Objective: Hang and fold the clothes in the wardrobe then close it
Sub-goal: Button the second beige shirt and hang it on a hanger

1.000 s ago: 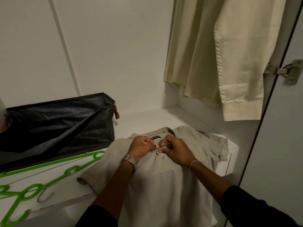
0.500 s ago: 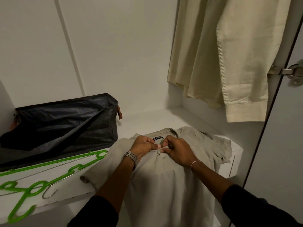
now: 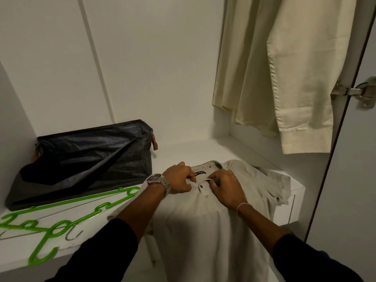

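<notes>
Head view: both hands' fingers (image 3: 211, 178) pinch the shirt (image 3: 205, 226) placket

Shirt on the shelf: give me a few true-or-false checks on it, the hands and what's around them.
1. Both hands pinch the shirt at its collar placket. True: left hand, right hand.
2. The shirt lies wholly on the shelf. False: its lower part hangs over the front edge.
3. The green hangers lie left of the shirt. True.
4. The dark bag hangs from a rail. False: it sits on the shelf.
5. A cream garment hangs at upper right. True.
</notes>
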